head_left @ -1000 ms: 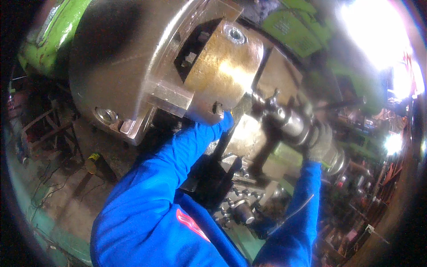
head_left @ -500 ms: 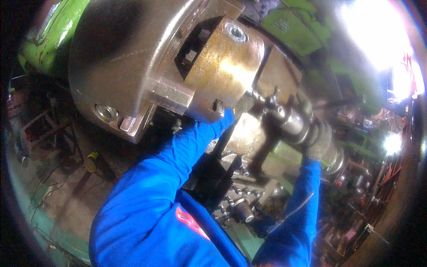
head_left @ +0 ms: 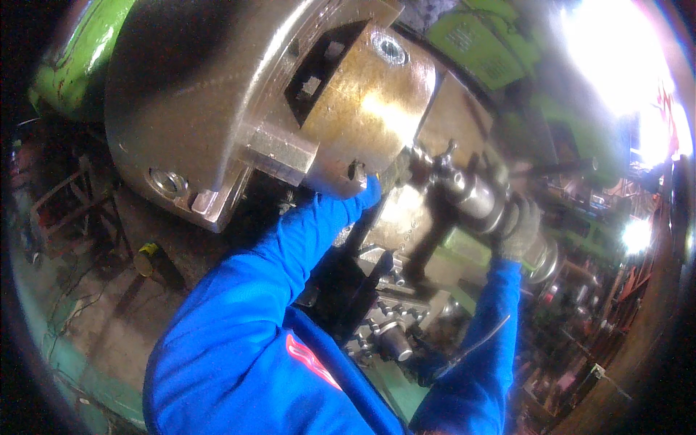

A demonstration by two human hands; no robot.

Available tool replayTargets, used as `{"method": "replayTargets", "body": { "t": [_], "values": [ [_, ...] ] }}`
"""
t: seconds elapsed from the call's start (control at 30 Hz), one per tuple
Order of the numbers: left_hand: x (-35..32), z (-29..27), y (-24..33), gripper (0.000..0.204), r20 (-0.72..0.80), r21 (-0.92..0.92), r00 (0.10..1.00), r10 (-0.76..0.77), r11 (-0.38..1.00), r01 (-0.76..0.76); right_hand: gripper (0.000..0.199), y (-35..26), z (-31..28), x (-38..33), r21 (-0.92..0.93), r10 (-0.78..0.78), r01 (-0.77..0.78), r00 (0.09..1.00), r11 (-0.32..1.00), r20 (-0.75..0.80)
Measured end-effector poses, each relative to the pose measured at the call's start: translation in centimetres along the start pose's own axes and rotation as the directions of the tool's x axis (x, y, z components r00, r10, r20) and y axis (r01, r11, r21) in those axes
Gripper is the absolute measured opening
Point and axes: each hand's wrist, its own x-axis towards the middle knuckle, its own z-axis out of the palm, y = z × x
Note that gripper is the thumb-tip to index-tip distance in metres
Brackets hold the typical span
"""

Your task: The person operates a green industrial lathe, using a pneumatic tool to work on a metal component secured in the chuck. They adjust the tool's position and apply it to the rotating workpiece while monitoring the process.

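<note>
Right hand (head_left: pixel 516 230), gloved, wraps the steel shaft (head_left: pixel 475 199) at its outer end. Left hand (head_left: pixel 391 172) reaches behind the brass-coloured workpiece (head_left: pixel 370 109) in the lathe chuck (head_left: pixel 217 94); its grip cannot be told. Judgement: keep the shaft level and square to the workpiece's face.

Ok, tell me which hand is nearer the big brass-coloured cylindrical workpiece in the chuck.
Left. The left hand reaches the brass-coloured cylinder's lower edge; the right hand grips a steel shaft off to its right.
</note>
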Motion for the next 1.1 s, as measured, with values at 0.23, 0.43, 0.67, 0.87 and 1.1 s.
{"method": "replayTargets", "body": {
  "t": [0.23, 0.43, 0.67, 0.87, 1.1],
  "values": [
    [1.5, 2.8, 0.8, 0.025, 0.015, -0.154, 0.998, -0.056, 0.986, 0.058, 0.035, 0.3, 0.3, -0.2, -0.044, 0.034, -0.033, 0.999, 0.998, 0.026],
    [1.3, 2.7, -0.1, 0.025, -0.104, -0.22, 0.994, 0.011, 0.975, -0.034, 0.036, 0.2, 0.4, -0.5, -0.021, 0.011, -0.012, 0.998, 1.0, -0.055],
    [0.6, 4.5, -0.3, 0.026, -0.038, -0.23, 0.994, 0.105, 0.967, -0.111, 0.037, 0.9, 0.6, -0.4, -0.008, 0.017, -0.017, 1.0, 1.0, 0.0],
    [1.1, 3.8, -0.7, 0.027, 0.36, -0.468, 0.912, 0.199, 0.883, -0.007, 0.038, 0.3, 0.3, -0.3, -0.001, 0.023, -0.023, 0.999, 1.0, -0.022],
    [1.0, 4.0, -0.5, 0.024, 0.369, -0.379, 0.925, 0.091, 0.923, 0.06, 0.039, 0.3, 0.2, -0.3, -0.006, 0.042, -0.042, 0.999, 0.999, 0.013]
  ]
}}
